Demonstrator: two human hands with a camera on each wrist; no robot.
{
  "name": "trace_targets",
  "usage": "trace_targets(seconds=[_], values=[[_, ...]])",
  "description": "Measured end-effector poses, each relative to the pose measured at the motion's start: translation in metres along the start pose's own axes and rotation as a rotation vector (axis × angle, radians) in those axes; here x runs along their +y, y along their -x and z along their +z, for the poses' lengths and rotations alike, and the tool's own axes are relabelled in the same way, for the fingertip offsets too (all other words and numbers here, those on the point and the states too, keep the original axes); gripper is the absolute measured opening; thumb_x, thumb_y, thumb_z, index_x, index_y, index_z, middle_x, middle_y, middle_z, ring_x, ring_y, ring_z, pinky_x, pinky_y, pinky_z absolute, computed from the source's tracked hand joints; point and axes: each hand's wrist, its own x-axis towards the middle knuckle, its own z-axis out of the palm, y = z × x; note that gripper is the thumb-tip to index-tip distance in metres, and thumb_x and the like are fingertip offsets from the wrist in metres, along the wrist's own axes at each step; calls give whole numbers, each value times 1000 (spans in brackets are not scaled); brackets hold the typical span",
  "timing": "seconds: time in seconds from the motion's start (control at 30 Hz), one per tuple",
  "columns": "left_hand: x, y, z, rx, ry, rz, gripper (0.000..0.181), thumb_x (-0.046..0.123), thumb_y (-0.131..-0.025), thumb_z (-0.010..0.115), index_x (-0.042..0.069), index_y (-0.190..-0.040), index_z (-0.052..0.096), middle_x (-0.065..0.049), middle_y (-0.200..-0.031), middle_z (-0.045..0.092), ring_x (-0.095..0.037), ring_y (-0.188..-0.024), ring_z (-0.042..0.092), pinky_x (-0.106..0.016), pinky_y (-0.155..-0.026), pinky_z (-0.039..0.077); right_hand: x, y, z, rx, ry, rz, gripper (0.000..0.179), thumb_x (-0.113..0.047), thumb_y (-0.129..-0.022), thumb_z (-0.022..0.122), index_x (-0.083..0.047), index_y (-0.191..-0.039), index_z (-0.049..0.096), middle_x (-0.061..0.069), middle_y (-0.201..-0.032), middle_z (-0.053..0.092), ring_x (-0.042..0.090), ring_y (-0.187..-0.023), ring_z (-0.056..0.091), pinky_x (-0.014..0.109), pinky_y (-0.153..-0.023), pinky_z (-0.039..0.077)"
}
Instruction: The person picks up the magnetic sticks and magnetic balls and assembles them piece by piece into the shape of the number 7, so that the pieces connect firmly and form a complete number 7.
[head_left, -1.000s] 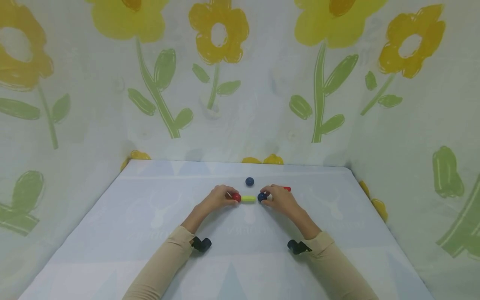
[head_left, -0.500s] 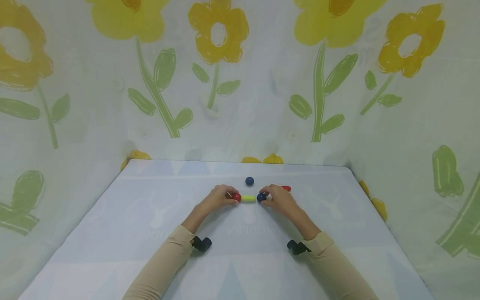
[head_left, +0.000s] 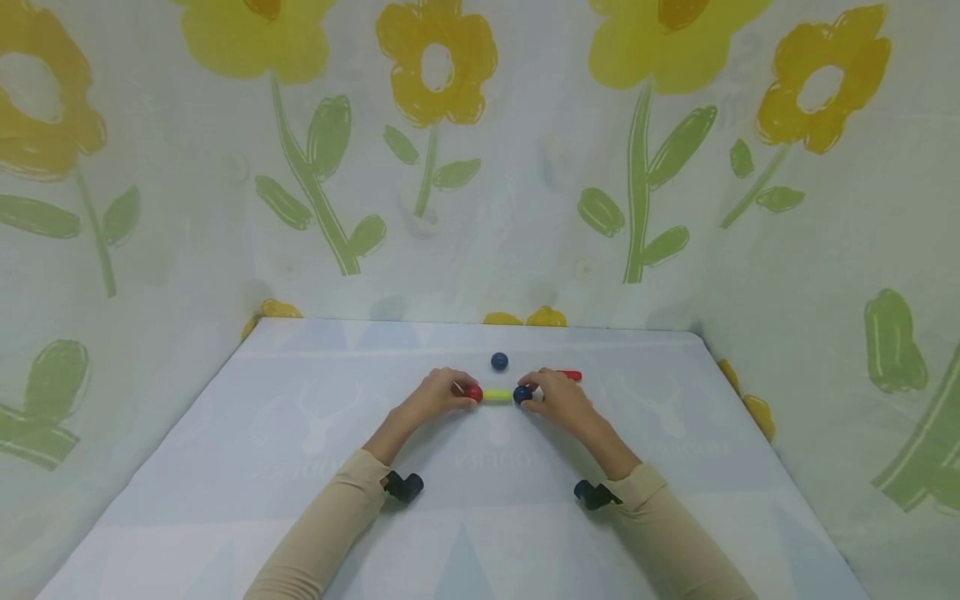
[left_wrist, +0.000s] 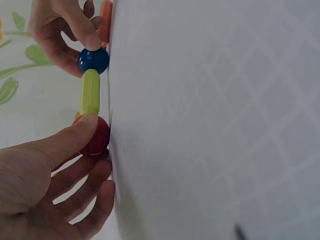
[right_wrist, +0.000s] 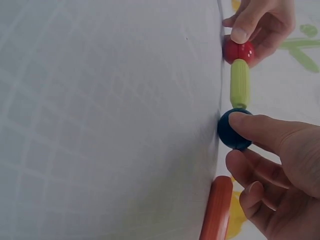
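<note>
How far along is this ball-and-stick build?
Looks done: the red ball sits at one end of the yellow-green stick. In hand: left hand holds that ball; right hand holds a blue ball at the other end. Seemingly left: another blue ball and a red stick, lying apart.

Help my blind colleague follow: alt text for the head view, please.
Left hand holds a red ball, right hand a blue ball, at opposite ends of a lime rod. Farther back on the table: another blue ball, a red rod.

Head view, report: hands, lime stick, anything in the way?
Left hand pinches red ball, right hand pinches blue ball. Lime stick lined up between them. No obstruction seen; other blue ball and red stick lie beyond.
</note>
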Motion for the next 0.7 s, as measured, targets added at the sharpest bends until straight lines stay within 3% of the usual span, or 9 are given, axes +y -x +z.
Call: trace_targets(seconds=[0.7], values=[[0, 1, 1, 0, -8, 15, 35, 18, -84, 77, 9, -118, 70, -6, -109, 72, -14, -88, 61, -28, -83, 54, 2, 0, 3, -1, -18, -34, 37, -22, -83, 79, -18, -118, 70, 2, -106, 68, 16, -96, 61, 34, -88, 55]])
